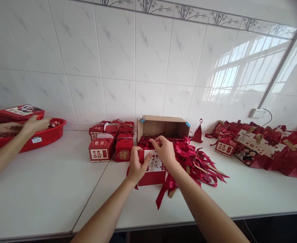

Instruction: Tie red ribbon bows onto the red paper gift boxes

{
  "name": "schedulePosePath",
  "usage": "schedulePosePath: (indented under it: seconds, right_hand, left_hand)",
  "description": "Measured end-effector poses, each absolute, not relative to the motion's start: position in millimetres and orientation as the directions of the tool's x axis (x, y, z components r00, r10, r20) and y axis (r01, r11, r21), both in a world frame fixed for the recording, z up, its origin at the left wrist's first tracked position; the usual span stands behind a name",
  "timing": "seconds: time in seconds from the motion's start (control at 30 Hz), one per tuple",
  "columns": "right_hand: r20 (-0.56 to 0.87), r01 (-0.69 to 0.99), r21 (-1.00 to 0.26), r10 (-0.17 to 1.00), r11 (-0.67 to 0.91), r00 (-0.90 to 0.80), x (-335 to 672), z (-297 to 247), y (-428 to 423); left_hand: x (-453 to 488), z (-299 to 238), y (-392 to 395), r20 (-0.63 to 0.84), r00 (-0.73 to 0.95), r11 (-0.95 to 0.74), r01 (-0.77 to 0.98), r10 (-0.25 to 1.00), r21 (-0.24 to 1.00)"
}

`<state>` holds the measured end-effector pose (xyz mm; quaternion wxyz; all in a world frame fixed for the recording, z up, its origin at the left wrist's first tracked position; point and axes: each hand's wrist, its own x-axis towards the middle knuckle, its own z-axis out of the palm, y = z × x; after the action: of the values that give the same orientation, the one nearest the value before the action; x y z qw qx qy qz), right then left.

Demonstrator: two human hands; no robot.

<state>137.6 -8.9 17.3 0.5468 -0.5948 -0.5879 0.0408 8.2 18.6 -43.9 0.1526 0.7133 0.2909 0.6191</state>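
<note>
A red gift box (153, 173) with a white picture panel stands on the white table (49, 189) in front of me. My left hand (136, 166) grips its left top corner, fingers closed. My right hand (165, 150) pinches the top of the same box, fingers curled. A heap of red ribbons (199, 162) lies just right of the box, and some trail under my right wrist.
An open cardboard box (163, 127) lies on its side behind. Finished red boxes (110, 143) stand to its left, more red boxes (260, 148) at the right. Another person's hands (34, 124) reach into a red basin (47, 135) at far left.
</note>
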Motion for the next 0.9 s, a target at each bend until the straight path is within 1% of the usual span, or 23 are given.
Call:
schedulePosePath:
  seconds: [0.07,0.13,0.2,0.27,0.37,0.47,0.6,0.77,0.9]
  right_hand:
    - [0.615,0.627,-0.7,0.734,0.342,0.286,139.3,16.0,-8.4]
    - [0.622,0.577,-0.711,0.742,0.402,0.25,143.3,12.8,-8.7]
    - [0.618,0.492,-0.736,0.758,0.465,0.208,148.7,7.2,-10.9]
    - [0.595,0.373,-0.78,0.781,0.503,0.191,153.9,-1.0,-14.9]
    - [0.53,0.2,-0.846,0.819,0.494,0.22,157.7,-15.0,-20.8]
    - [0.483,0.096,-0.875,0.84,0.475,0.246,155.5,-24.1,-23.5]
    - [0.469,0.04,-0.877,0.838,0.478,0.278,150.0,-26.5,-22.6]
    - [0.465,0.035,-0.879,0.837,0.476,0.288,149.1,-25.8,-21.7]
    - [0.437,0.001,-0.89,0.853,0.456,0.284,150.1,-25.8,-21.4]
  left_hand:
    - [8.7,-44.3,19.2,0.818,0.036,-0.805,0.204,0.574,0.556]
    - [7.9,-43.4,19.2,0.806,0.108,-0.811,0.156,0.581,0.564]
    - [6.4,-42.0,18.6,0.744,0.191,-0.768,0.123,0.64,0.628]
    - [5.5,-41.2,18.3,0.677,0.208,-0.705,0.114,0.706,0.7]
    - [6.0,-41.3,18.6,0.648,0.201,-0.674,0.109,0.735,0.731]
    - [7.3,-42.1,19.1,0.644,0.206,-0.669,0.091,0.737,0.737]
    - [7.2,-42.1,18.7,0.649,0.193,-0.672,0.091,0.735,0.734]
    - [6.7,-40.1,16.7,0.646,0.209,-0.672,0.093,0.734,0.735]
    - [7.2,-38.8,16.1,0.652,0.205,-0.677,0.088,0.73,0.731]
